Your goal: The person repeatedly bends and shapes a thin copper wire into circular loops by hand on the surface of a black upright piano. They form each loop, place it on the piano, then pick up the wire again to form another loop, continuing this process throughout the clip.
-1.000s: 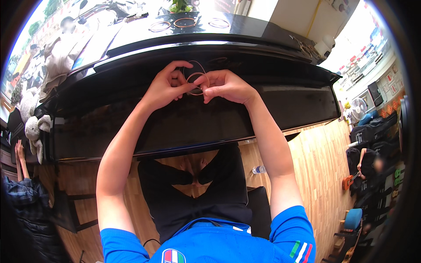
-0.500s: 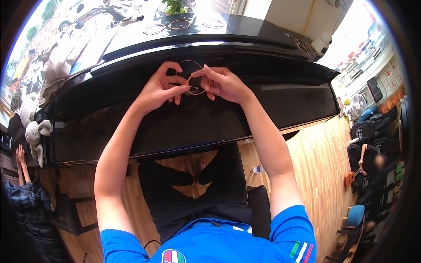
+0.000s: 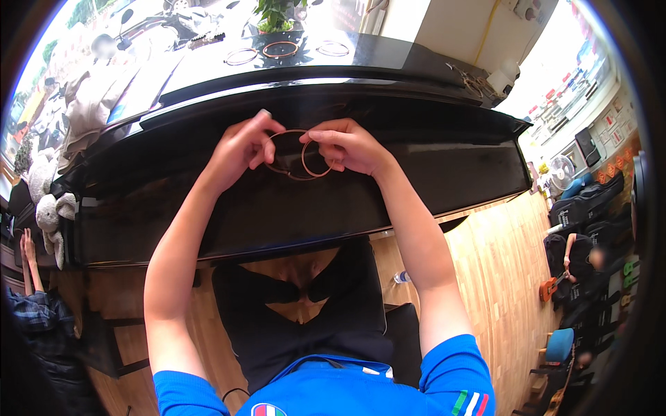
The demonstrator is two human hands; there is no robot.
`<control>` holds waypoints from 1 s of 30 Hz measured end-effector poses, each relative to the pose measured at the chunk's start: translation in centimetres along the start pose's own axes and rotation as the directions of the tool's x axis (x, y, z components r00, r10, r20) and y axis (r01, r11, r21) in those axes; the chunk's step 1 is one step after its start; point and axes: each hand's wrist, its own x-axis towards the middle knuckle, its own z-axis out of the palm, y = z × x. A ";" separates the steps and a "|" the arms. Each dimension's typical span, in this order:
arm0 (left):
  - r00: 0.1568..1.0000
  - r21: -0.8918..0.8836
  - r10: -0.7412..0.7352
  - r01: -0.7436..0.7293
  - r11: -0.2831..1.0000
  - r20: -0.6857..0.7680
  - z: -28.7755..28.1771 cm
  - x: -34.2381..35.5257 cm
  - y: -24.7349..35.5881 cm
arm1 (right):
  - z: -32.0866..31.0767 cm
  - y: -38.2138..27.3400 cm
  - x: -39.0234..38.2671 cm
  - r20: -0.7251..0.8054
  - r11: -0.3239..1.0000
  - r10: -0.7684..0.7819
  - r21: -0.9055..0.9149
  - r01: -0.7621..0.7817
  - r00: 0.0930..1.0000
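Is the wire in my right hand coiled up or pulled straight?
Coiled: the wire forms a small ring at your right hand and a wider loop toward your left hand.

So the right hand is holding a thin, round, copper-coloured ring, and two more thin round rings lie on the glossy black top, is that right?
Not quite: three more thin round rings, not two, lie on the glossy black top, as the head view shows. The right hand does hold a thin, round, copper-coloured ring.

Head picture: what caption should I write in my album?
Right grip holding a coppery wire loop over a glossy black panel.
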 end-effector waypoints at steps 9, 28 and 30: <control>0.999 0.268 -0.029 0.021 0.963 0.026 2.1 -0.3 1.1 | -0.4 0.6 0.3 0.054 0.999 -0.039 0.001 0.039 0.998; 0.999 0.125 0.023 -0.026 0.992 0.023 0.9 -0.3 0.4 | -0.9 0.9 0.5 0.142 0.995 -0.055 0.093 0.042 0.988; 1.000 0.030 0.019 -0.019 0.999 -0.001 0.9 -0.2 0.2 | -1.1 0.9 0.4 0.205 0.998 -0.054 0.038 0.047 0.977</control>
